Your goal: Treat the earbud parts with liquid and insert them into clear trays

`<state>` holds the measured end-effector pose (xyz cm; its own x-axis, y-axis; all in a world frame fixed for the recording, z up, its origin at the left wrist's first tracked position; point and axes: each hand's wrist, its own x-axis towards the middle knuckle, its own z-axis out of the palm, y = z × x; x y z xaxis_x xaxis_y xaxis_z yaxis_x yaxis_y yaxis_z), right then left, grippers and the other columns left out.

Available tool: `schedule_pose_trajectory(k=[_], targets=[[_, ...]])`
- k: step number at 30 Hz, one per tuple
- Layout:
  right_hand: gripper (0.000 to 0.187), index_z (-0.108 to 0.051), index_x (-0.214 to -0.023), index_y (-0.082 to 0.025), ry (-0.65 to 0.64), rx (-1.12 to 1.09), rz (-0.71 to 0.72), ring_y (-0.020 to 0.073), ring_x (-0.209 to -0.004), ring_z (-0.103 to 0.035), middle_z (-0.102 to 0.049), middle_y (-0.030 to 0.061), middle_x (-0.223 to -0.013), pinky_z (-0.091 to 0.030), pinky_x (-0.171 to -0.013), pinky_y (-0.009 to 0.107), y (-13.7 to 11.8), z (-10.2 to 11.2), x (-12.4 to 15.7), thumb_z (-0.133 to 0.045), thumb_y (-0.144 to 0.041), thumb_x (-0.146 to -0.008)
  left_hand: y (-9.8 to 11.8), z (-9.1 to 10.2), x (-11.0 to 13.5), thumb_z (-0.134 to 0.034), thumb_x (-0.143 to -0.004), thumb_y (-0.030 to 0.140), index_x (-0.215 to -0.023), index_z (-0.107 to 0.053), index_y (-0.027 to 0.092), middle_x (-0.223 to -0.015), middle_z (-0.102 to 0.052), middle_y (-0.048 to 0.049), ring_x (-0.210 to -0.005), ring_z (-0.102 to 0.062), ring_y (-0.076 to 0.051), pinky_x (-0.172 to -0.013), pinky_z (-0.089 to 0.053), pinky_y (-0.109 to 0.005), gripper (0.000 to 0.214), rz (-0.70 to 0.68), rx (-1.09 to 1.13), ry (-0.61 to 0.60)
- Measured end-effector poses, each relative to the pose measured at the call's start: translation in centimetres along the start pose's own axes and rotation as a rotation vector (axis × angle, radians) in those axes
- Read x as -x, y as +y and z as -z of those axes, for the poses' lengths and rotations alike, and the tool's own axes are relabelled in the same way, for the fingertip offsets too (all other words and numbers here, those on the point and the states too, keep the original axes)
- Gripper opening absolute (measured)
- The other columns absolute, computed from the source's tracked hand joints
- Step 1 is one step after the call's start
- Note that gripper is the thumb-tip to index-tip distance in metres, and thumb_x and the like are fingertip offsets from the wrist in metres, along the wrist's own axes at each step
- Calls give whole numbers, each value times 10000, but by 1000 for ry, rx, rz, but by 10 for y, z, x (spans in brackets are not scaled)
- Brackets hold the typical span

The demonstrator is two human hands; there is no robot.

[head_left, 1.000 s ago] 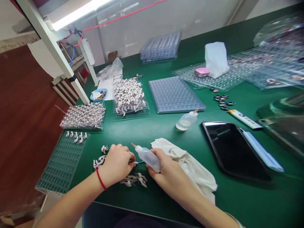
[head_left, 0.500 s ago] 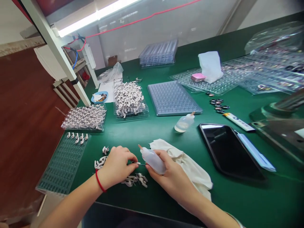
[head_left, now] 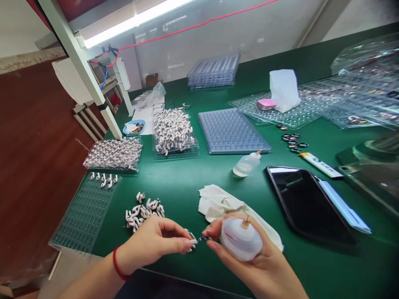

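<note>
My left hand (head_left: 157, 241), a red cord around its wrist, pinches a small white earbud-shaped piece (head_left: 191, 240) between thumb and fingers. A thin dark bit (head_left: 202, 238) runs from this piece to the fingertips of my right hand (head_left: 264, 265), which are closed on its other end. Cradled in that same right hand is a translucent squeeze bottle (head_left: 241, 243) with a brownish tip pointing up. Loose white earbud-shaped pieces (head_left: 143, 211) lie in a pile just beyond my left hand. A cream cloth (head_left: 218, 201) lies behind my right hand.
A second squeeze bottle (head_left: 247, 165) leans beyond the cloth. A black tablet-like device (head_left: 307, 203) lies at right. Further back are a grey tray (head_left: 232, 131), a heaped tray of white pieces (head_left: 173, 128) and a filled tray (head_left: 114, 153). One clear tray (head_left: 84, 216) stands at left.
Both hands have come nearer the table's front edge, and the left has moved right. The bottle has turned in my right hand, its tip now upward, while the right fingertips now pinch the dark bit.
</note>
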<state>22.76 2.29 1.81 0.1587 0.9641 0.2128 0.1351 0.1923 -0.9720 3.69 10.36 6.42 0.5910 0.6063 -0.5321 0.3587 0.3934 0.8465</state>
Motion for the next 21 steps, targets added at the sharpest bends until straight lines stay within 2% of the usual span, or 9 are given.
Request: schedule_pose_trajectory(k=[8, 14, 21], targets=[[178, -538, -976, -290, -36, -144, -78, 106, -754, -650, -634, -40, -837, -562, -681, 175, 2, -2, 1, -680, -307, -871, -1, -8, 3, -847, -585, 466, -802, -724, 108, -685, -678, -40, -620, -598, -114, -606, -410, -229, 436, 47, 191, -12], [226, -553, -1003, -289, -55, -266, -202, 110, -789, -640, -636, -38, -861, -554, -719, 198, 1, -5, 2, -712, -334, -850, -4, -12, 1, -857, -561, 428, -748, -696, 103, -667, -681, -51, -562, -605, -114, -546, -385, -214, 408, 127, 367, -29], [224, -597, -880, -245, -28, -374, -333, 110, -750, -598, -606, -35, -825, -514, -673, 201, -8, -12, 1, -743, -395, -800, -6, -16, -1, -878, -525, 397, -702, -681, 105, -628, -678, -44, -513, -613, -103, -507, -399, -190, 394, 167, 462, -40]])
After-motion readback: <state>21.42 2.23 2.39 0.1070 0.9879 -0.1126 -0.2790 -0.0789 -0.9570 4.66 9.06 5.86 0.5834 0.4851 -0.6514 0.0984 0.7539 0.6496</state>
